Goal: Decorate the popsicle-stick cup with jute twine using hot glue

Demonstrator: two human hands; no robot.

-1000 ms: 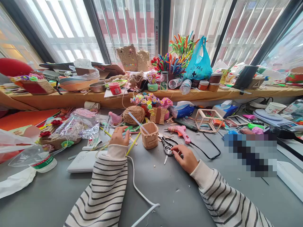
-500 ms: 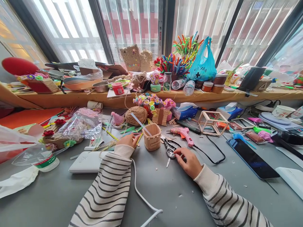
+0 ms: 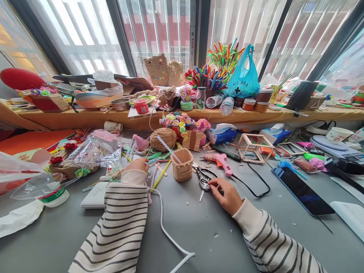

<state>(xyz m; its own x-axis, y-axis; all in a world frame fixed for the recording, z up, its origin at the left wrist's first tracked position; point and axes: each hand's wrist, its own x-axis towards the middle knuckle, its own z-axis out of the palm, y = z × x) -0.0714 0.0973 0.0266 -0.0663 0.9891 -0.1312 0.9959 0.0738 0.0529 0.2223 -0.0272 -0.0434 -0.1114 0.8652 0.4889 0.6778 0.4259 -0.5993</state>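
My left hand lies among coloured sticks and pipe cleaners, left of a small basket of wooden sticks. Its fingers curl down and mostly hide behind the hand's back; what they grip I cannot make out. A pink pipe cleaner hangs by the wrist. My right hand rests on the grey table, thumb and forefinger pinched on the handle of the scissors, which lie right of the basket. Both sleeves are striped.
A pink glue gun with a black cable, a wooden cube frame and a phone lie to the right. A twine ball, a white box, a tape roll and a white cord surround my arms.
My left hand has drawn back from beside the basket to the left, among the sticks. My right hand has stayed at the scissors' handle.
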